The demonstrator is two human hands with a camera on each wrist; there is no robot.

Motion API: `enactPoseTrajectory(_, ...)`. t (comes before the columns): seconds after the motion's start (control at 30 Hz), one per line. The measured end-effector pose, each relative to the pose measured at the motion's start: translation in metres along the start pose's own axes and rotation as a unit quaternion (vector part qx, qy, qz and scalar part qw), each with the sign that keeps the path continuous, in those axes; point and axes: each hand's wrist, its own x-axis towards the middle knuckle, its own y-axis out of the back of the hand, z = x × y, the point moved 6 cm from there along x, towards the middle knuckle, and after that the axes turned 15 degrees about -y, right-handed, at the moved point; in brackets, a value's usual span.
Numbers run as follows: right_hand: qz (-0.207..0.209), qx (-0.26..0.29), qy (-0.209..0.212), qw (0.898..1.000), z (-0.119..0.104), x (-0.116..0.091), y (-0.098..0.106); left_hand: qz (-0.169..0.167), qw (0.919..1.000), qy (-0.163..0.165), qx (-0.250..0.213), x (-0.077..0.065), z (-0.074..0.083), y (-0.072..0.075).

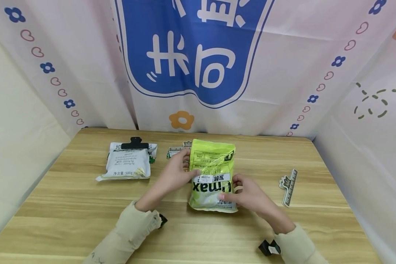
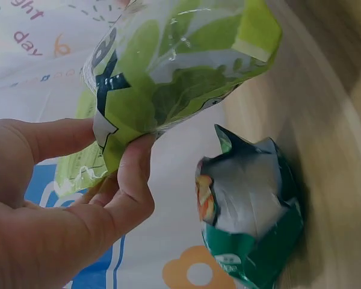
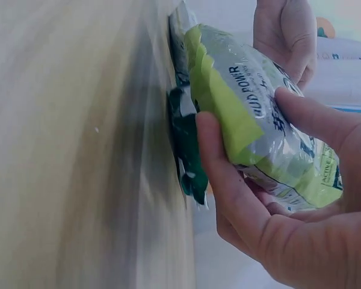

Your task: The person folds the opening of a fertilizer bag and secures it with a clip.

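A lime-green plastic fertilizer bag (image 1: 212, 161), with dark printing and a full lower end, is held above the table between both hands. My left hand (image 1: 177, 170) pinches its left edge, thumb on the front; in the left wrist view, the left fingers (image 2: 135, 171) bend behind it. My right hand (image 1: 250, 193) grips the lower right side. In the right wrist view, the right thumb (image 3: 313, 117) lies on the front and the other fingers go underneath. Behind it stands a dark green foil packet (image 2: 253, 241), mostly hidden in the head view.
A white packet (image 1: 128, 163) with a black binder clip (image 1: 135, 143) lies at the left. A patterned clip (image 1: 179, 149) shows behind the lime-green bag. Another such clip (image 1: 288, 187) lies at the right of the wooden table (image 1: 198, 238). A printed curtain (image 1: 277, 102) hangs behind.
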Motion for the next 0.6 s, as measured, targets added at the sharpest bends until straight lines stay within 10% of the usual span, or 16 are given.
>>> enactPoseTrajectory(0.6,-0.002,-0.027,0.038,0.999,-0.009,0.004,-0.029,-0.015,0.9992,-0.022,-0.029,-0.035,-0.013,0.02)
